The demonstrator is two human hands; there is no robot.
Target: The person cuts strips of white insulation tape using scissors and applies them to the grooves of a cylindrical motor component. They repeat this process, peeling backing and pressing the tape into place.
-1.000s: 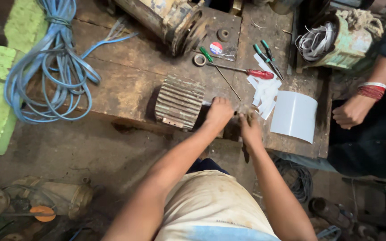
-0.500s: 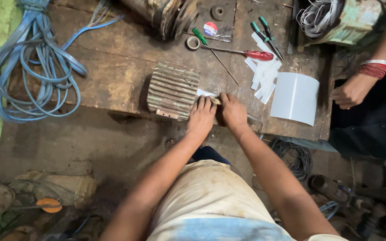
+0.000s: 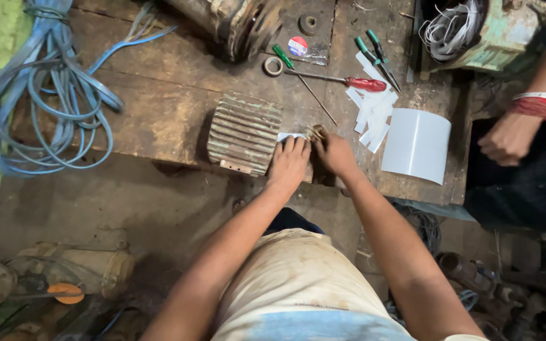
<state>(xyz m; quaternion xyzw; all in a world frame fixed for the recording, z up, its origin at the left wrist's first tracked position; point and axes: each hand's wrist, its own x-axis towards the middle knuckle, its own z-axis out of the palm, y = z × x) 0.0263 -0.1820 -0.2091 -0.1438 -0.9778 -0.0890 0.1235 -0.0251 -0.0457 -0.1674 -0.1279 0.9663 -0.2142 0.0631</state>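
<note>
A ribbed, rusty motor housing (image 3: 244,133) lies on the worn wooden bench (image 3: 159,107). My left hand (image 3: 289,162) rests against its right end, fingers on a small white paper strip (image 3: 287,136). My right hand (image 3: 336,151) sits just beside it, fingers pinched around a small brass-coloured part (image 3: 315,132) at the housing's end. Both forearms reach up from the bottom of the view.
A coil of blue cable (image 3: 39,95) lies at the left. A red-handled screwdriver (image 3: 342,81), green-handled tools (image 3: 374,50), a tape roll (image 3: 273,65), white paper strips (image 3: 371,112) and a curved white sheet (image 3: 417,144) lie to the right. Another person's hand (image 3: 508,136) rests at the right edge.
Both hands have stayed together at the right end of the ribbed housing; the view has shifted slightly. The white strip now shows under my left fingers.
</note>
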